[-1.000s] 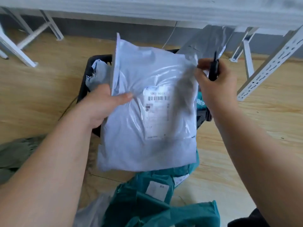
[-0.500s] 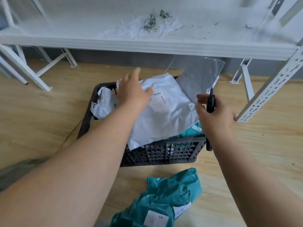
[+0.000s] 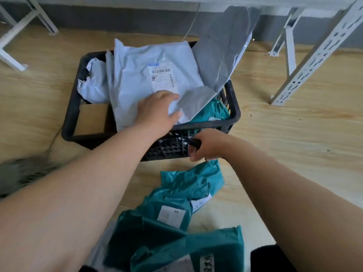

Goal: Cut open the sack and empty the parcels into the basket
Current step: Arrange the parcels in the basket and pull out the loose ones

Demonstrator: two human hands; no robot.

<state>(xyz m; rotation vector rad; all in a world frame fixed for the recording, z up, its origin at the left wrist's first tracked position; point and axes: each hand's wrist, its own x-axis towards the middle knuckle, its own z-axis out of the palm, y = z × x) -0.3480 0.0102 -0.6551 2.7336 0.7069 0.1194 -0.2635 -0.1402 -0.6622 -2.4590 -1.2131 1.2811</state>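
Note:
A black plastic basket [image 3: 72,107] stands on the wooden floor. In it lie a large pale parcel with a barcode label [image 3: 137,79], a crumpled white parcel [image 3: 94,83], a cardboard box [image 3: 92,118], a teal parcel [image 3: 212,112] and a grey mailer [image 3: 224,46] leaning at the back right. My left hand [image 3: 155,112] rests on the pale parcel's near corner, fingers curled; whether it grips is unclear. My right hand [image 3: 210,146] is closed on a black cutter [image 3: 194,142] just in front of the basket's near wall. Teal parcels [image 3: 188,187] lie on the floor below it.
A blurred grey-green sack [image 3: 23,173] lies on the floor at the left. White metal shelf legs stand at the right [image 3: 314,55] and back left [image 3: 11,36]. A thin cable [image 3: 190,26] runs behind the basket. A dark object [image 3: 271,258] sits at the bottom right.
The pale parcel, held up in my left hand a second ago, now lies in the basket. My left hand drew back to its near corner. My right hand dropped with the cutter to the basket's front.

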